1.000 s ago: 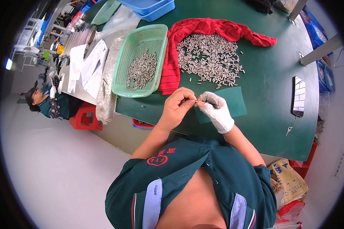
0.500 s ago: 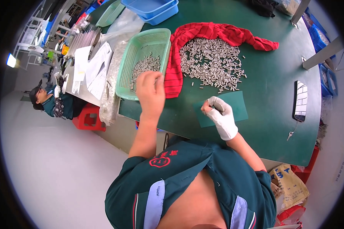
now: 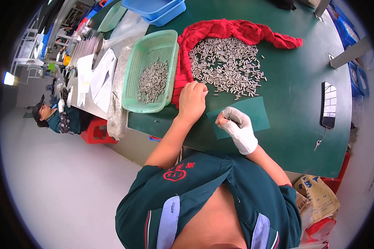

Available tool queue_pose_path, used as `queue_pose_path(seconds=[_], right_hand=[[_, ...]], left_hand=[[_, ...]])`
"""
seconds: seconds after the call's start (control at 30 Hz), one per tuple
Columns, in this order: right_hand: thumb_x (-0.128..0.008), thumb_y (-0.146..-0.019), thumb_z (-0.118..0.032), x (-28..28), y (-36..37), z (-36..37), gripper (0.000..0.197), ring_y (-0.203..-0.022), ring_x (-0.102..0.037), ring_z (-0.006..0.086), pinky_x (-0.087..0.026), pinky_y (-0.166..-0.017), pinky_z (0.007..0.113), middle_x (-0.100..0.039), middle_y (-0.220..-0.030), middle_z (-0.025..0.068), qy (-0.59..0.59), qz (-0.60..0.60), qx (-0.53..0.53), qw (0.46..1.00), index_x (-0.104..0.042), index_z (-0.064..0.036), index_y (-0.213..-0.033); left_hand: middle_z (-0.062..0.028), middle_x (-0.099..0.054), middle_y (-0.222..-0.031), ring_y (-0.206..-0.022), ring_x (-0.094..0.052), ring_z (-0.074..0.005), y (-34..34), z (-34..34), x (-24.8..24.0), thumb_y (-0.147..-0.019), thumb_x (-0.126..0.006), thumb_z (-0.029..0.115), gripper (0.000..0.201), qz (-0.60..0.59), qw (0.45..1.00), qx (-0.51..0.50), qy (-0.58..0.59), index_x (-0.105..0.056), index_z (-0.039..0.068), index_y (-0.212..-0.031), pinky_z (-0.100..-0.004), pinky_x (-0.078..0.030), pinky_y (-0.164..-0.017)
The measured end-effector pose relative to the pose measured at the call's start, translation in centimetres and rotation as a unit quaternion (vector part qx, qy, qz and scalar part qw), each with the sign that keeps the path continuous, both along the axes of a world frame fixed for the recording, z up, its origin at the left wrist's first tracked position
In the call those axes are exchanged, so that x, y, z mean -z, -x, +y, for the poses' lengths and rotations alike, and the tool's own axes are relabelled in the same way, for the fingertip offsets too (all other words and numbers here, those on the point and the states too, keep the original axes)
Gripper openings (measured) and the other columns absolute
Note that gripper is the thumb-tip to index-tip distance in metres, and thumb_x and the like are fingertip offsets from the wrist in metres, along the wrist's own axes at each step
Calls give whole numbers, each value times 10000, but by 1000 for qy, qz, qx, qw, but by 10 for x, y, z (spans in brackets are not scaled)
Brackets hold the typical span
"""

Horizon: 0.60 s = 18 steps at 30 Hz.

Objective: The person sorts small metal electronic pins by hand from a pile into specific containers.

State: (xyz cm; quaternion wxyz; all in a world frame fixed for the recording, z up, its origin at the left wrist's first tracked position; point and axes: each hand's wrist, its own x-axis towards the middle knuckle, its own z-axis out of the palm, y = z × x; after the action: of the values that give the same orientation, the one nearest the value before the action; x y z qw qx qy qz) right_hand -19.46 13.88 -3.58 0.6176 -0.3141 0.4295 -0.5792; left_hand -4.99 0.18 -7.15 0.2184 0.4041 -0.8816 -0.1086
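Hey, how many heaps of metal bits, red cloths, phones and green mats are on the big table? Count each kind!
Heaps of small silvery metal cylinders: 2 (one in a light-green plastic basket)
Red black-striped cloth: 1
Flat black phone: 1
Thin green rectangular mat: 1
Total: 5

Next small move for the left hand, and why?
Probably pinch a piece from the near edge of the loose metal cylinders: the left hand is just beside them, and the gloved right hand is curled over the green sheet. Can't tell whether the left already holds one.
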Motion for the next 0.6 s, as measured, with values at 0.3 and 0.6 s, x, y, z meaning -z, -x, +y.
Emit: queue_pose_path(seconds=[0.3,0.6], right_hand=[[-602,-900,-184,-2,0,0,178,-774,-539,109,-438,-737,250,-606,-864,44,-28,-10,25,999,-584,-7,-903],[-592,-911,-186,3,-3,1,179,-756,-531,91,-439,-710,239,-612,-855,28,-9,-14,71,997,-596,-9,-937]], left_hand=[[-15,-515,-916,-810,-468,-78,-20,16,-9,-897,-603,-1,57,354,854,102,-367,-557,22,-921,-205,-402,-743],[-3,-498,-976,-819,-450,-57,-26,25,-14,-928,-581,15,43,414,776,170,-444,-547,33,-947,-192,-386,-736]])
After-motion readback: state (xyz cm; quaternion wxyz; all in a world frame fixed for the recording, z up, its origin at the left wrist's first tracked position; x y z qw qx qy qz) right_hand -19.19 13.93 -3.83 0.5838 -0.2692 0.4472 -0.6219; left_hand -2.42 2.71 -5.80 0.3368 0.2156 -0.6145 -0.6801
